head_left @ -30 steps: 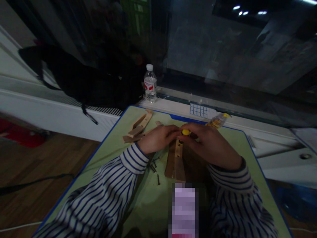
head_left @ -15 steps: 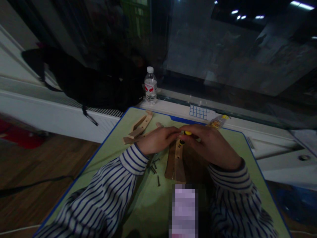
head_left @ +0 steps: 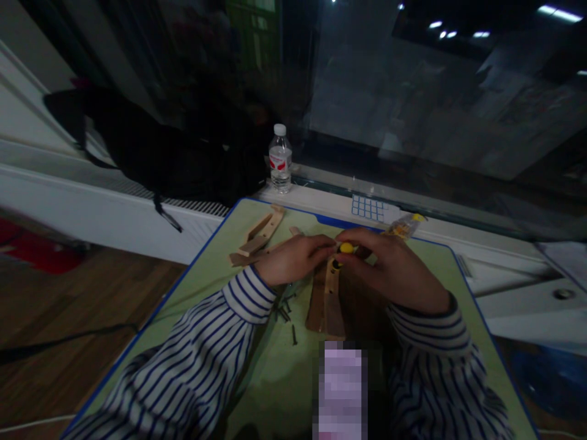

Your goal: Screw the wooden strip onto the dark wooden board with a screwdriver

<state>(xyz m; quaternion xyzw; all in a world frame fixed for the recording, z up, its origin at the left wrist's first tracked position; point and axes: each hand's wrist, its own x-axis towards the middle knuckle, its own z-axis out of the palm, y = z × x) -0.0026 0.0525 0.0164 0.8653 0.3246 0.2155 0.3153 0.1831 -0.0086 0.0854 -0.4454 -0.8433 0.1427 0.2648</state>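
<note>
My right hand [head_left: 389, 266] is closed round a short yellow-and-black screwdriver [head_left: 347, 249], its rounded yellow end facing up toward me. Below its fingers a light wooden strip with holes [head_left: 331, 299] lies on a brown board [head_left: 362, 305]. My left hand [head_left: 298, 260] meets the right one at the strip's far end, thumb and fingers pinched together; what they grip is hidden. Near my left wrist, several dark screws [head_left: 284, 313] lie loose, and a single screw [head_left: 294, 334] lies closer to me.
Other wooden pieces [head_left: 261, 235] rest at the table's [head_left: 270, 391] far left. On the sill behind stand a water bottle [head_left: 280, 160] and a black bag [head_left: 151, 146]. A clear packet with yellow bits [head_left: 403, 226] is at the far right edge, beside a blue-grid sheet [head_left: 367, 208].
My right hand has turned slightly, and the screwdriver's yellow end now shows rounder and more toward me. The left hand, the wooden strip and the screws look unmoved.
</note>
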